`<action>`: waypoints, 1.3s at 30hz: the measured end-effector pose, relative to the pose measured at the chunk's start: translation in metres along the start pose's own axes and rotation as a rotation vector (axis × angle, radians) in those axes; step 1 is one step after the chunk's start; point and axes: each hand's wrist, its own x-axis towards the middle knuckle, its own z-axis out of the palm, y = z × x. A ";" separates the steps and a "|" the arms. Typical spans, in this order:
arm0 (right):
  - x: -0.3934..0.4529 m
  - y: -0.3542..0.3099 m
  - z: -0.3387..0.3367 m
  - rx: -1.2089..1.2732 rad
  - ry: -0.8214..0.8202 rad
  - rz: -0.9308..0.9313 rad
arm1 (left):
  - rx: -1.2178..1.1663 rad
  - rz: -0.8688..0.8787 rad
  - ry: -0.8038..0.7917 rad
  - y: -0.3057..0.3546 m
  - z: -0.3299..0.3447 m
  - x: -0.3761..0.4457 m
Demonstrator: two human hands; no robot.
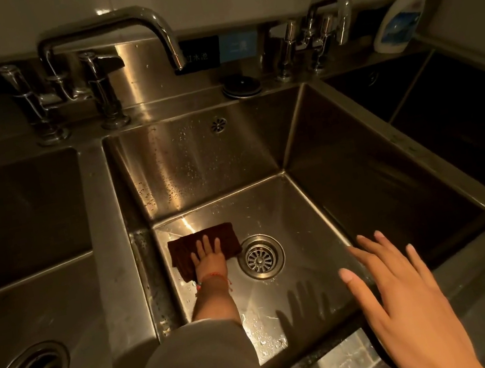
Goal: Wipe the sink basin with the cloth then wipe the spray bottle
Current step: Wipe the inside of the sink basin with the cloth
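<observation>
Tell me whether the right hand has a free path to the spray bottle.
Probably yes: the right hand hovers open and empty over the basin's near rim, and nothing stands between it and the spray bottle at the far right, though it's a long stretch.

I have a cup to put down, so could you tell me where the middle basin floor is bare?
Bare floor lies right of the drain, up to the right wall, and behind the cloth toward the back wall. The left side is crowded: the left hand presses the cloth flat beside the drain. The right hand hovers open over the front right corner.
</observation>
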 end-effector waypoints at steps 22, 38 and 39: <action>0.001 -0.002 0.001 -0.008 0.027 0.000 | -0.028 -0.014 -0.020 -0.016 -0.009 0.008; 0.005 0.005 0.012 0.031 0.051 0.010 | -0.057 -0.013 0.047 -0.029 -0.029 0.042; 0.005 0.005 0.012 0.019 0.048 0.009 | -0.060 -0.016 0.048 -0.030 -0.029 0.044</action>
